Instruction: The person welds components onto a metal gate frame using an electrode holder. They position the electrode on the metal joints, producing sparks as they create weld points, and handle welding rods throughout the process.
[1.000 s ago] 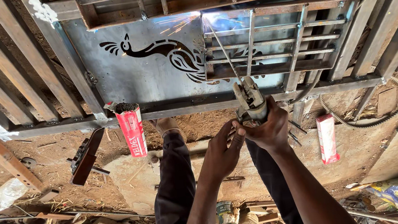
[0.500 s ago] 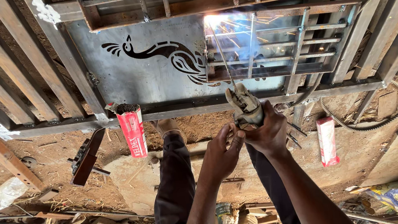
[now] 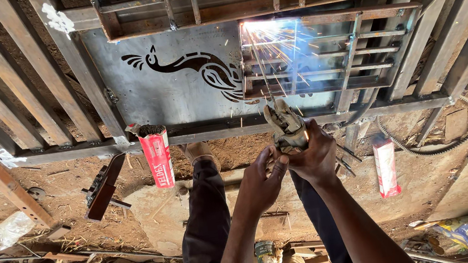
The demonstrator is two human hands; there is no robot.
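My right hand grips a welding electrode holder wrapped in dirty cloth. My left hand closes against it from the left, steadying the same holder. A thin welding rod runs from the holder to the top left corner of a small barred steel grille. Bright sparks fly at that corner. The grille lies on a grey steel sheet with a peacock cutout, set in a larger bar frame.
An open red box of rods stands at the frame's edge, and a second red and white box lies to the right. A dark hand tool, a plastic bag, a ribbed belt and scrap lie on the dirt. My legs stretch below the hands.
The glow at the rod tip has grown into a bright arc with flying sparks. Both hands stay on the holder and have barely shifted.
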